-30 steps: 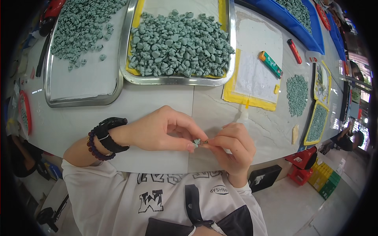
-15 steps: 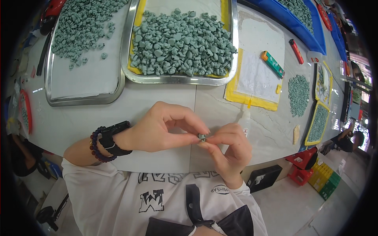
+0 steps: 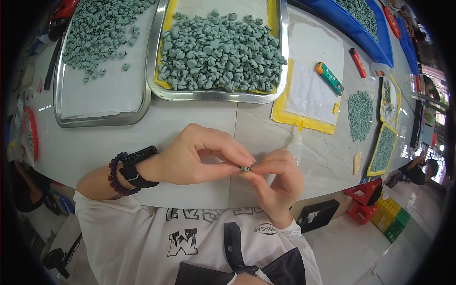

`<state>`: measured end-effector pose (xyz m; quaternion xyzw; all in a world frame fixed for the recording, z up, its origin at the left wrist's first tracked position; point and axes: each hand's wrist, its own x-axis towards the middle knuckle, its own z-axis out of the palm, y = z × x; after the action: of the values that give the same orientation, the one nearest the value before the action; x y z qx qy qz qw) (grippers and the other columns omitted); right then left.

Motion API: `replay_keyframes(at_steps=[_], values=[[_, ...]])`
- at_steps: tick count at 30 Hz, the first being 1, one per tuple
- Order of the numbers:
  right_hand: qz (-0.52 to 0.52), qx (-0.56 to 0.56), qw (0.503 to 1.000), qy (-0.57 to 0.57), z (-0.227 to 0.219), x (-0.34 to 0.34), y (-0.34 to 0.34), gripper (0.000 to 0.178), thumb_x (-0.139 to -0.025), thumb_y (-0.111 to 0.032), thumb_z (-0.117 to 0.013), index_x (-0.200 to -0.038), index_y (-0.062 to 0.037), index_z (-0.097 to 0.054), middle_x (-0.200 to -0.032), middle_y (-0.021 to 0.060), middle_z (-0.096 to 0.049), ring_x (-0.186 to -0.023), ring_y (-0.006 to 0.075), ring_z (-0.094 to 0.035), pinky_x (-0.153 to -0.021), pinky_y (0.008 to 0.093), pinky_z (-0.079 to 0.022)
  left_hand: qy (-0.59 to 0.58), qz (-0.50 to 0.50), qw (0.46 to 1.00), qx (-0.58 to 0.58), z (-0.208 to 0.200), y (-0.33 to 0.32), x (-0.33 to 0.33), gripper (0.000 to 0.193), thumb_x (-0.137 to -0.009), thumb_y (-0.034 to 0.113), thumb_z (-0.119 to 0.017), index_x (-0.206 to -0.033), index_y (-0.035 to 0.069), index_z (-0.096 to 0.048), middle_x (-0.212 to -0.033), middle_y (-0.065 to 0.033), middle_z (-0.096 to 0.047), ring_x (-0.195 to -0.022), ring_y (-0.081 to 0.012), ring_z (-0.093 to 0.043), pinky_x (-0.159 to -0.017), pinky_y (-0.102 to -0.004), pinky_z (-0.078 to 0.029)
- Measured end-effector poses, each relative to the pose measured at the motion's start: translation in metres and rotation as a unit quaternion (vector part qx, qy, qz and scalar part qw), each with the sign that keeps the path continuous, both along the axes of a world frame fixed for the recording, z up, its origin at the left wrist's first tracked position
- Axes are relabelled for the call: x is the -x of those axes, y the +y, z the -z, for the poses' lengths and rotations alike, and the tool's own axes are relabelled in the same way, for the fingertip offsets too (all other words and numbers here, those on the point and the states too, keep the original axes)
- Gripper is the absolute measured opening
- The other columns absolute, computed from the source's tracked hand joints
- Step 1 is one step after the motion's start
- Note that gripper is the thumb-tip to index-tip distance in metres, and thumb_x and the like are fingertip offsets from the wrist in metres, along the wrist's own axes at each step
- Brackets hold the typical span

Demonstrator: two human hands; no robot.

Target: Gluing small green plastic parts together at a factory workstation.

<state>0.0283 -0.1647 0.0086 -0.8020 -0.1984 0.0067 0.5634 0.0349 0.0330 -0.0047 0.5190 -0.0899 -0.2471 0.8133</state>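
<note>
My left hand (image 3: 194, 156) and my right hand (image 3: 278, 183) meet over the near edge of the pale table (image 3: 190, 123). Together their fingertips pinch one small grey-green stone piece (image 3: 245, 168). My right hand also holds a small white bottle (image 3: 296, 144), whose tip sticks up behind the fingers. A black watch and a dark bead bracelet (image 3: 126, 173) circle my left wrist.
A steel tray (image 3: 221, 95) heaped with grey-green stone pieces lies straight ahead, and a second steel tray (image 3: 102, 116) with fewer pieces lies to its left. To the right are a yellow-edged white mat (image 3: 308, 90), a green marker (image 3: 328, 78), a loose stone pile (image 3: 360, 115) and blue bins (image 3: 365, 28).
Both hands have lifted slightly and drawn together, turning the small piece between the fingertips. The white bottle has shifted with my right hand.
</note>
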Motion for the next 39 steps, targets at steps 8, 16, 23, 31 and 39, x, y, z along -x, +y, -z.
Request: replay_keyframes(at_steps=[8,16,23,31,39], values=[[-0.006,-0.007,1.000,-0.004,0.0021,0.0004,-0.0002,0.021,-0.065,-0.002,-0.077,-0.077,-0.0022,-0.059,-0.073,0.0044,-0.058,-0.066,0.0152,-0.050,-0.060,0.0264,-0.038,-0.051,-0.006,0.998,-0.028,0.0009,0.0011,-0.0002,0.022,-0.072,-0.014,-0.063,-0.089,0.000,-0.068,-0.098,-0.0180,-0.066,-0.093,-0.0216,-0.064,-0.079,-0.0292,-0.052],[-0.006,-0.018,0.999,-0.027,0.0033,0.0003,0.0003,0.023,-0.063,-0.003,-0.078,-0.077,-0.0044,-0.059,-0.073,0.0038,-0.058,-0.066,0.0165,-0.050,-0.061,0.0276,-0.037,-0.024,0.003,1.000,-0.018,-0.0030,0.0011,-0.0011,0.023,-0.071,-0.014,-0.063,-0.089,0.000,-0.068,-0.099,-0.0184,-0.066,-0.093,-0.0219,-0.065,-0.079,-0.0290,-0.052],[-0.007,-0.019,0.999,-0.043,0.0070,0.0016,0.0001,0.022,-0.065,-0.003,-0.077,-0.077,-0.0033,-0.058,-0.072,0.0043,-0.056,-0.066,0.0162,-0.049,-0.061,0.0278,-0.038,-0.016,0.003,1.000,-0.012,-0.0023,0.0018,0.0006,0.023,-0.072,-0.014,-0.062,-0.090,-0.001,-0.068,-0.099,-0.0188,-0.065,-0.094,-0.0224,-0.064,-0.081,-0.0294,-0.052],[-0.009,-0.013,0.999,-0.040,0.0063,0.0002,0.0004,0.023,-0.065,-0.004,-0.077,-0.077,-0.0036,-0.058,-0.073,0.0044,-0.057,-0.066,0.0165,-0.049,-0.061,0.0276,-0.037,-0.004,0.011,1.000,-0.009,-0.0030,0.0022,0.0000,0.024,-0.072,-0.015,-0.062,-0.090,-0.001,-0.068,-0.099,-0.0194,-0.065,-0.094,-0.0232,-0.064,-0.081,-0.0302,-0.051],[0.012,0.005,0.997,-0.070,0.0051,-0.0003,0.0021,0.030,-0.058,-0.005,-0.081,-0.081,-0.0069,-0.062,-0.074,0.0022,-0.059,-0.065,0.0180,-0.053,-0.062,0.0282,-0.037,0.004,0.001,1.000,-0.017,-0.0025,0.0018,0.0004,0.023,-0.073,-0.014,-0.063,-0.092,-0.001,-0.067,-0.099,-0.0184,-0.065,-0.094,-0.0225,-0.064,-0.082,-0.0305,-0.051]])
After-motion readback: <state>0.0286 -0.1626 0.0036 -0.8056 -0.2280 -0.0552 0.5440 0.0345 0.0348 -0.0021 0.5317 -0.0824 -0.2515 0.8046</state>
